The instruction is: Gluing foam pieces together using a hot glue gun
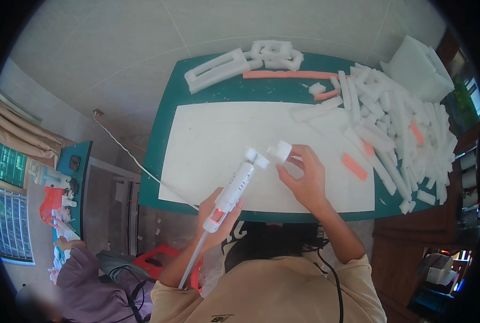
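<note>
My left hand [216,216] is wrapped round a white glue gun [233,189], held above the near part of the white board. A long glue stick [192,261] sticks out of its back end, and a white cord trails off to the left. Small white foam bits [255,158] show right at the tip of the gun; whether they touch it I cannot tell. Just right of the tip, my right hand [306,175] pinches a small white foam block [281,152] between thumb and fingers.
The white board [223,124] lies on a green table [167,113]. Foam strips and offcuts [390,118] pile up at the right, some pink. Foam frames [218,70] and a long pink strip [293,75] lie at the back. Another person [97,282] sits at lower left.
</note>
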A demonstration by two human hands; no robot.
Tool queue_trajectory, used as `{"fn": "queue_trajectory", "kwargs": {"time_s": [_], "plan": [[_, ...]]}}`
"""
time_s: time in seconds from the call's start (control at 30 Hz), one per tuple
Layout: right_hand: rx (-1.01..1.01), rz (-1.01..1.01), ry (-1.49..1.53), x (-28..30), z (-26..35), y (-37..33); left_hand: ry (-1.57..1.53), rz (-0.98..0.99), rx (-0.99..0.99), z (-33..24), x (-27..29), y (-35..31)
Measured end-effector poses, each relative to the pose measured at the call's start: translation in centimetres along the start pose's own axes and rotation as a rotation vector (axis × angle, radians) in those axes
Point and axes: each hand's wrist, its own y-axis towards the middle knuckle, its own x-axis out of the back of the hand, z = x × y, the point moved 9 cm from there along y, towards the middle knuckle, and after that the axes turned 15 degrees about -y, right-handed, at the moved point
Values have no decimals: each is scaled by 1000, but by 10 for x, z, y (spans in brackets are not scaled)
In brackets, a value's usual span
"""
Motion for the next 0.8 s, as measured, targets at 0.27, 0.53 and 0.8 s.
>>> {"fn": "queue_trajectory", "kwargs": {"time_s": [0.27, 0.53, 0.8], "plan": [[4, 60, -19, -10, 11, 9, -13, 12, -7, 12, -1, 11], [28, 27, -50, -11, 15, 12, -26, 21, 7, 11, -3, 19], [-14, 41, -46, -10, 6, 17, 38, 36, 51, 8, -1, 15]]}}
